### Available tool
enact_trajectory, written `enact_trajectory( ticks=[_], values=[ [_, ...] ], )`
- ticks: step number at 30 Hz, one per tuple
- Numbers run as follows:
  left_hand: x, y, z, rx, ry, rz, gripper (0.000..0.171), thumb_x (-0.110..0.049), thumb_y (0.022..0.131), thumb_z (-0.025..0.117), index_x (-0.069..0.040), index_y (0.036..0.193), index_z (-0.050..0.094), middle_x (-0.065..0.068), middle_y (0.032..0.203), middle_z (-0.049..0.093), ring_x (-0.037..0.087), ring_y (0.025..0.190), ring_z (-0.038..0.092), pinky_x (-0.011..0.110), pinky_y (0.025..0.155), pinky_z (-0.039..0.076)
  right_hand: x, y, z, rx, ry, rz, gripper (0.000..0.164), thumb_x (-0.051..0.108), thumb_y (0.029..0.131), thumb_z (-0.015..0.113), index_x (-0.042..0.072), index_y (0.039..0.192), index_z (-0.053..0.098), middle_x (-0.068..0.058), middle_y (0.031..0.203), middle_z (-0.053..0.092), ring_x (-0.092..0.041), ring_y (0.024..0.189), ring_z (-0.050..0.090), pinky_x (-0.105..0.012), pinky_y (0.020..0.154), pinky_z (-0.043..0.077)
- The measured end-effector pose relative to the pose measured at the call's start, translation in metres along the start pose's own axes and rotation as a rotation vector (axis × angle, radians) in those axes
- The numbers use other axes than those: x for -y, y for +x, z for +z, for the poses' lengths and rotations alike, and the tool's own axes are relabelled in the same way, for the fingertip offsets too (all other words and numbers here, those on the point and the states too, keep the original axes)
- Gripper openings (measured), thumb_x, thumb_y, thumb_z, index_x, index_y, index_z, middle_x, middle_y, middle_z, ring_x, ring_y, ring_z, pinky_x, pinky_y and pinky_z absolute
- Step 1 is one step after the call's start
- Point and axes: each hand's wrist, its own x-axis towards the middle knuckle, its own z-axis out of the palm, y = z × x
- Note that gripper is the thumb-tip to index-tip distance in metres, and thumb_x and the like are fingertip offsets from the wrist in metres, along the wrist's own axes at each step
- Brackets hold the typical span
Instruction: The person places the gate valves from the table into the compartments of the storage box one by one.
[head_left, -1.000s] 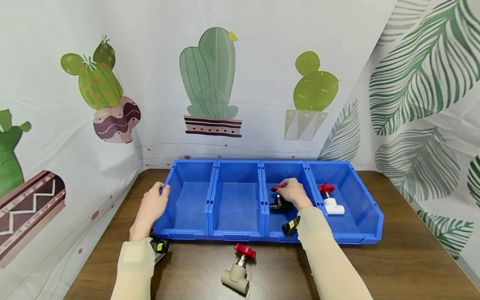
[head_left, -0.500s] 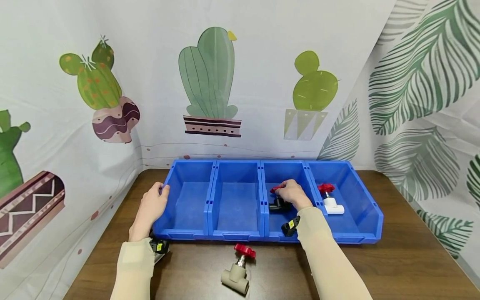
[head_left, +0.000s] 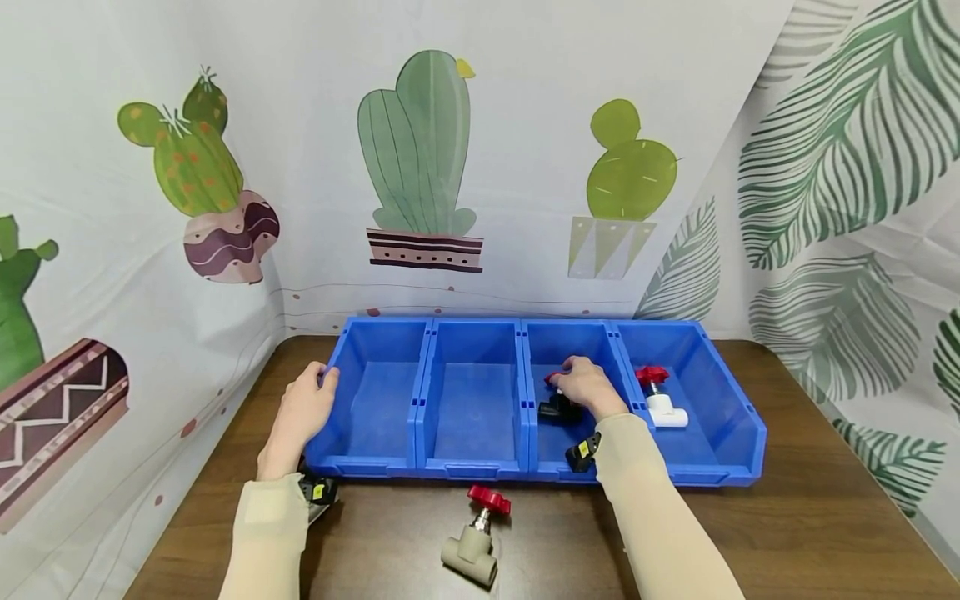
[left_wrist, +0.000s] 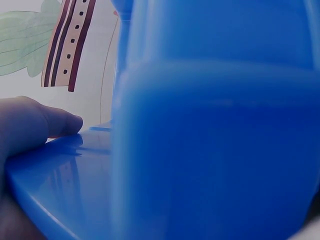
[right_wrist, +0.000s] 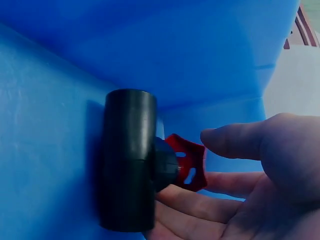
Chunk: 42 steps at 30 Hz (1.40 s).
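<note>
One black valve, likely light, stiff, sits under my right hand, which pinches its red handwheel, best hold; left hand grips blue bin.

No words, numbers or brand names can be read in any of the three views. In the head view, a small yellow label stands on the black wrist device worn at the person's left wrist. A second yellow label stands on the matching black device at the right wrist. Each is a tiny bright patch on a dark casing; any characters printed there are too small to make out.
</note>
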Motion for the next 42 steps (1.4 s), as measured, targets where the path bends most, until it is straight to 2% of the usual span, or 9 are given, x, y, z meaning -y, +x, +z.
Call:
enact_trajectory(
  ticks=[4,9,17,27,34,42],
  values=[
    [0.0,0.0,0.0,0.004,0.002,-0.004,0.048,-0.041,0.106,0.032,0.0,0.121,0.05,0.022,0.104,0.059,0.037,0.09,0.056,0.048,0.074,0.044,0.004,-0.004,-0.004,-0.011,-0.038,-0.023,0.049,0.025,0.101,0.053,-0.005,0.138,0.044,-0.028,0.132,0.051,-0.037,0.108,0.054,-0.055,0.094,0.044],
    [-0.001,0.0,0.0,0.007,0.001,-0.001,0.047,-0.04,0.106,0.033,0.001,0.12,0.051,0.021,0.102,0.059,0.036,0.089,0.056,0.047,0.073,0.044,0.011,-0.011,-0.01,-0.044,-0.065,-0.074,0.047,0.025,0.102,0.051,-0.006,0.137,0.045,-0.029,0.133,0.051,-0.041,0.114,0.053,-0.058,0.094,0.042],
    [-0.001,0.002,-0.001,0.0,0.006,0.01,0.048,-0.04,0.106,0.033,0.001,0.122,0.051,0.021,0.103,0.059,0.036,0.089,0.056,0.047,0.073,0.044,0.021,-0.025,-0.025,-0.094,-0.066,-0.178,0.044,0.026,0.101,0.052,-0.003,0.134,0.052,-0.026,0.125,0.058,-0.04,0.109,0.057,-0.058,0.09,0.045],
    [-0.002,0.0,-0.001,0.003,0.01,0.001,0.048,-0.04,0.106,0.033,0.002,0.122,0.05,0.023,0.106,0.059,0.038,0.091,0.056,0.05,0.075,0.045,0.03,-0.053,-0.052,-0.175,0.006,-0.224,0.043,0.031,0.103,0.051,0.003,0.135,0.053,-0.023,0.123,0.059,-0.037,0.106,0.058,-0.052,0.083,0.048],
    [-0.001,0.0,-0.001,0.0,0.011,0.006,0.048,-0.04,0.106,0.033,0.002,0.122,0.05,0.023,0.105,0.059,0.037,0.09,0.056,0.049,0.074,0.044,0.024,-0.07,-0.073,-0.268,0.048,-0.252,0.045,0.033,0.102,0.05,0.003,0.136,0.053,-0.025,0.123,0.059,-0.04,0.105,0.058,-0.054,0.082,0.048],
    [0.001,0.001,0.001,-0.034,0.029,0.033,0.044,-0.038,0.105,0.035,0.0,0.117,0.053,0.02,0.098,0.06,0.038,0.086,0.056,0.048,0.072,0.043,0.006,-0.081,-0.09,-0.386,0.088,-0.267,0.046,0.035,0.103,0.047,0.002,0.134,0.054,-0.027,0.125,0.058,-0.044,0.109,0.056,-0.059,0.083,0.048]
  ],
)
